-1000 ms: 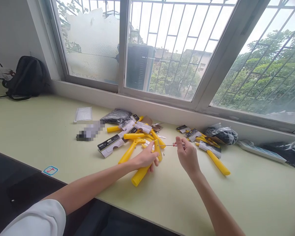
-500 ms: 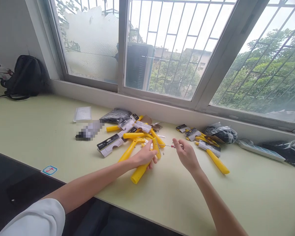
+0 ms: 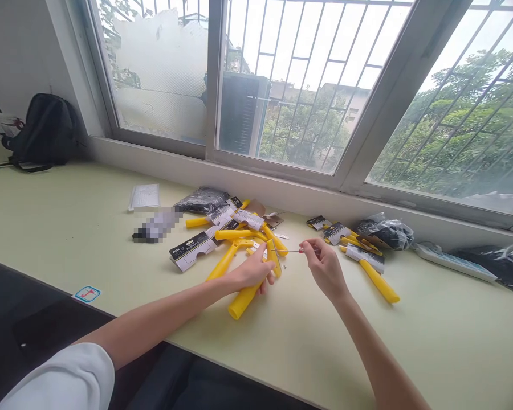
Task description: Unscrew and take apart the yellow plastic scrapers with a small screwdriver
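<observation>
My left hand is wrapped round a yellow scraper, its handle pointing down toward me and its broad head tilted up to the right. Between the fingers of my right hand is a screwdriver with a red handle end and a thin metal shaft. The shaft lies level, and its tip meets the scraper's head. Just right of that head, tiny screws lie on the table. Behind my left hand is a pile of yellow scrapers, some with printed cards.
More carded yellow scrapers lie to the right, beside a plastic bag of black items and a power strip. At the back left are a clear flat case, a black bagged bundle and a backpack. Windows line the far edge.
Almost nothing differs. My right hand's grip on the screwdriver has shifted slightly, while the tip stays at the scraper's head. My left hand keeps its hold.
</observation>
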{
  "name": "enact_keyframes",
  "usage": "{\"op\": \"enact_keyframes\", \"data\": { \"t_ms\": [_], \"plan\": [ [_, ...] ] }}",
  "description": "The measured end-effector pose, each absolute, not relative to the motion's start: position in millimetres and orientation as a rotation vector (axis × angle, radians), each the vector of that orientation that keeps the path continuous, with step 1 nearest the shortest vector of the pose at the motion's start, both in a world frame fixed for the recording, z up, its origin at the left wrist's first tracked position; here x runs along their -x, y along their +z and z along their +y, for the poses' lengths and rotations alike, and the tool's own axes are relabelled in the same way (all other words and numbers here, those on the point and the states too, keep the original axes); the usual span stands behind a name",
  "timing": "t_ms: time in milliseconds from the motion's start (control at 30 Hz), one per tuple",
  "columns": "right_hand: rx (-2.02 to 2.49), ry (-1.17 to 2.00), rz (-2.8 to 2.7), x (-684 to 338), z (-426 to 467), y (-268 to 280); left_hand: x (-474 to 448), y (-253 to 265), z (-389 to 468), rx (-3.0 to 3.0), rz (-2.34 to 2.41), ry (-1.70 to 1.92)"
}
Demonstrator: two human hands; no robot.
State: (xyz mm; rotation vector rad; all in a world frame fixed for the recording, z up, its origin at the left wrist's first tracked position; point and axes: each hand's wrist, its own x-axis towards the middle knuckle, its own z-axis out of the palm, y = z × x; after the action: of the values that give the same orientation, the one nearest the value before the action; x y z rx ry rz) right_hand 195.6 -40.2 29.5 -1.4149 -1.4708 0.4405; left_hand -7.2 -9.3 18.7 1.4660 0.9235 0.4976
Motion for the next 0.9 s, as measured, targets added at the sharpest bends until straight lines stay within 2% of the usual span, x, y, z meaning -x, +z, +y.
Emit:
{"op": "enact_keyframes", "data": {
  "t_ms": [233, 567, 900],
  "plan": [
    [1.450, 0.361, -1.537, -192, -45, 32, 7, 16, -7, -1.458, 0.939, 0.492],
    [1.324, 0.466, -1.561, -190, -39, 29, 4, 7, -5, -1.466, 0.920, 0.496],
    [1.532, 0.029, -1.520, -163, -22, -28, -13, -1, -12, -1.449, 0.888, 0.562]
  ]
}}
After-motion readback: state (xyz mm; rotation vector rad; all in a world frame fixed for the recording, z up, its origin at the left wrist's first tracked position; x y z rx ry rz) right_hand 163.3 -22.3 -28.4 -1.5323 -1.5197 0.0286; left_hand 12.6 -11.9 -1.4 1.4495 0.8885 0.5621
